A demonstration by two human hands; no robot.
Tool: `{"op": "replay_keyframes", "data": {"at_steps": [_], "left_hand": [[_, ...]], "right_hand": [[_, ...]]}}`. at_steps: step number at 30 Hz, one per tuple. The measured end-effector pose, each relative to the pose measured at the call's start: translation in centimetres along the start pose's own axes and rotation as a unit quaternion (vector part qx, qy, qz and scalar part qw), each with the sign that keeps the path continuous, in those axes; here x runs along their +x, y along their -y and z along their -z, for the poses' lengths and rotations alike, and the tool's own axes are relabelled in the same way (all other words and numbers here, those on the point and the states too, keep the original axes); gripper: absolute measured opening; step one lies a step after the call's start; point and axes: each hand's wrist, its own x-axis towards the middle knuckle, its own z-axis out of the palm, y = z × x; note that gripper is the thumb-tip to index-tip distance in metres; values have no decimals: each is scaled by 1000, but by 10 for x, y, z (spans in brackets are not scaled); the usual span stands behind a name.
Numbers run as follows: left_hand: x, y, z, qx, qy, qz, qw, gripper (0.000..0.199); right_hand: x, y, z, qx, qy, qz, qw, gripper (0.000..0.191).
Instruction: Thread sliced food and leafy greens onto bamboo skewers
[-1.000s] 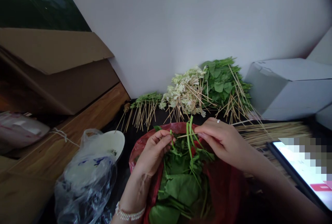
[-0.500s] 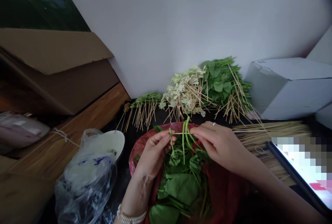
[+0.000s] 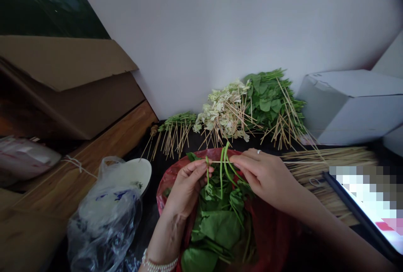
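Over a red plastic bag (image 3: pixel 165 186), my two hands meet at a thin wooden skewer (image 3: pixel 216 162) lying level between them. My right hand (image 3: pixel 267 175), with a ring on one finger, pinches the skewer near its right part. Several green stems (image 3: pixel 221 179) are pierced on it and hang down beside those fingertips. At the skewer's left end, my left hand (image 3: pixel 185 188) pinches a short leafy green stem (image 3: pixel 207 173) between thumb and fingers. Broad leafy greens (image 3: pixel 220 226) fill the bag below.
Along the wall lie skewered thin green vegetables (image 3: pixel 179 119), pale cabbage-like pieces (image 3: pixel 217 112) and leafy greens (image 3: pixel 266 95). Loose skewers (image 3: pixel 340 158) and a lit screen (image 3: pixel 368 209) are right. White box (image 3: pixel 355 104), white bowl (image 3: pixel 145 171), clear plastic bag (image 3: pixel 103 230) and cardboard box (image 3: pixel 72 108) stand around.
My hands stay almost in place. The hanging stems shift slightly left along the skewer, and the short stem at my left fingertips hangs a little straighter.
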Motion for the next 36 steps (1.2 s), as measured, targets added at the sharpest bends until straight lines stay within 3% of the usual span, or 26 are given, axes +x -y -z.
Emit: {"op": "replay_keyframes", "data": {"at_steps": [12,20,36], "left_hand": [[-1,-1,-3,-11,-12,9,1000,31],[-1,2,-3,47,-54,-28,997,29],[-2,7,-2,91,-10,-28,995,24]], "right_hand": [[0,1,-2,-40,-4,8,999,32],[0,5,-3,-85,-4,29,996,34],[0,8,-18,-23,3,27,999,34]]}}
